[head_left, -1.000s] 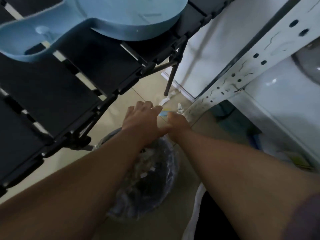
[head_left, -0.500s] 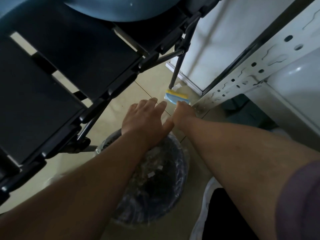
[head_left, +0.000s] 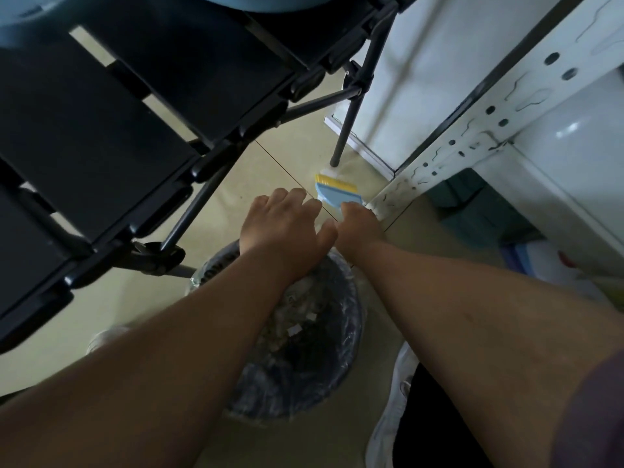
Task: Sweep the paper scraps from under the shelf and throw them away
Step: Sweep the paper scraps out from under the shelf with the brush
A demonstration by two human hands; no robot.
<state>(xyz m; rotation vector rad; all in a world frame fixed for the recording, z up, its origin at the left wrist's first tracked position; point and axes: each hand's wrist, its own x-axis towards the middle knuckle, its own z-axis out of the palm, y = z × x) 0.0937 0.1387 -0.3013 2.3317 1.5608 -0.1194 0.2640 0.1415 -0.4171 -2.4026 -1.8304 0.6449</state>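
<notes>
A small blue hand brush (head_left: 339, 194) with yellow bristles points at the floor just beyond my hands. My right hand (head_left: 359, 228) grips its handle, knuckles up, next to the white shelf post (head_left: 449, 148). My left hand (head_left: 287, 226) hovers beside it with fingers straight and spread, above the far rim of the trash bin (head_left: 351, 339). The bin has a dark plastic liner and holds paper scraps (head_left: 297, 329). A white scrap (head_left: 327, 171) lies at the bristle tips by the chair leg.
A black folding chair (head_left: 141, 113) fills the upper left, its leg (head_left: 351, 109) standing near the brush. A white wall panel (head_left: 435, 62) rises behind. Dim items sit under the shelf (head_left: 489, 217). A white shoe (head_left: 391, 410) is at the bottom.
Both hands have reached a little further forward over the bin. The brush, mostly hidden a second ago, now shows its blue head and yellow bristles beyond my right hand.
</notes>
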